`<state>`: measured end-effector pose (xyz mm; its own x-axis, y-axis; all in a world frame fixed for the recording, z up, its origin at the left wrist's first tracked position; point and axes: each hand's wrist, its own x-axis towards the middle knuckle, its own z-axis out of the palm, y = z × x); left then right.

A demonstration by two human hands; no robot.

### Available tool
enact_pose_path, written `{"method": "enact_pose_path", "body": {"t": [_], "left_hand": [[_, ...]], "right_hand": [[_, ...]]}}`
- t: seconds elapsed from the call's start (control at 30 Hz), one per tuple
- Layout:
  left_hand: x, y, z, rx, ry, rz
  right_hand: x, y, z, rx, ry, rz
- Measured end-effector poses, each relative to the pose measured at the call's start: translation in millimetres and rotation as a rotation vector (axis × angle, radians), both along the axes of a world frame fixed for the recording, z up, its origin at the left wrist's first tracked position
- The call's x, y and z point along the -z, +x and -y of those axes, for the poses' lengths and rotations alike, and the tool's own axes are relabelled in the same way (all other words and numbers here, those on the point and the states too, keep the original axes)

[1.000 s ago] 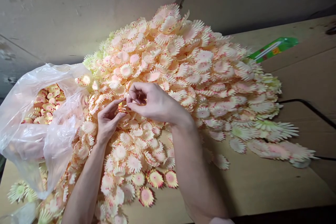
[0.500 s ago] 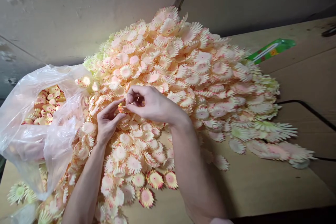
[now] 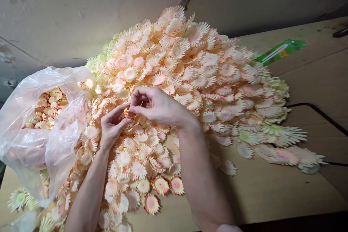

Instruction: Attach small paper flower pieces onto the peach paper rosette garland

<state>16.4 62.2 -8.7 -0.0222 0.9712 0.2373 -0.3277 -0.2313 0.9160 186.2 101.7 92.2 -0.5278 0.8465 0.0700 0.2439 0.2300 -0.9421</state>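
Observation:
Between the fingertips of my left hand (image 3: 112,125) is a small orange-and-yellow flower piece (image 3: 126,113), its far side hidden by the fingers. My right hand (image 3: 152,105) is closed in a pinch, thumb and forefinger touching the right edge of that piece. Whether a thin stem or anything else lies in the right pinch is too small to make out. Both hands are above the front of a large heap of pale pink and cream artificial flower petals (image 3: 163,67), with fringed edges and pink tips.
On the left a translucent plastic bag (image 3: 24,94) holds more flower pieces (image 3: 51,107). A green packet (image 3: 282,52) leans out at the heap's right side. A black cable (image 3: 320,110) runs across cardboard. Several dark-edged flowers (image 3: 151,204) lie on the wooden table (image 3: 261,195) in front.
My right hand has shifted slightly left, and its fingertips have come onto the small flower piece. The left hand has barely moved.

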Motion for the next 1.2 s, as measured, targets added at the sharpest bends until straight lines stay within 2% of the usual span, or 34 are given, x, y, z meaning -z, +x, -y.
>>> {"method": "enact_pose_path", "body": {"t": [0.23,0.47,0.7,0.93,1.2], "left_hand": [[0.1,1,0,0.001,-0.009,-0.02],[4.4,5,2,0.022,0.097,-0.113],[2.2,7,1,-0.041,0.219,-0.223],[-1.9,9,4,-0.169,0.175,-0.257],[-2.7,10,5,-0.16,0.132,-0.24]], "right_hand": [[-1.7,1,1,-0.02,0.014,0.04],[-3.2,-2,3,0.023,0.09,0.22],[1.0,-3,1,0.034,0.136,0.216],[1.8,-6,0,0.081,0.197,0.208],[-0.4,-7,0,0.101,0.313,0.243]]}}
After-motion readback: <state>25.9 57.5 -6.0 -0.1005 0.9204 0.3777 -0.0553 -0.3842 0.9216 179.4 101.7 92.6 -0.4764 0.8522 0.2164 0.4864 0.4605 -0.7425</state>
